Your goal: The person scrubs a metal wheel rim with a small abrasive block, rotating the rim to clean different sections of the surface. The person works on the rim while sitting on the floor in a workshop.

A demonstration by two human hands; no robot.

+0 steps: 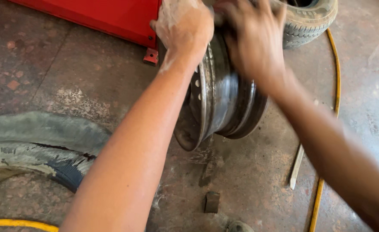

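A bare steel wheel rim (221, 99) stands on its edge on the concrete floor, dark and worn, with small round holes in its disc. My left hand (184, 25), smeared with whitish paste, grips the top of the rim on its left side. My right hand (254, 38) is blurred and rests over the top of the rim on its right side; whether its fingers close around the edge is hard to tell.
A red machine base (108, 15) stands behind the rim. A tyre (307, 21) lies at the top right. A removed tyre (35, 146) lies at the left. A yellow hose (333, 107) runs down the right; a metal bar (297, 165) and a small block (212, 202) lie on the floor.
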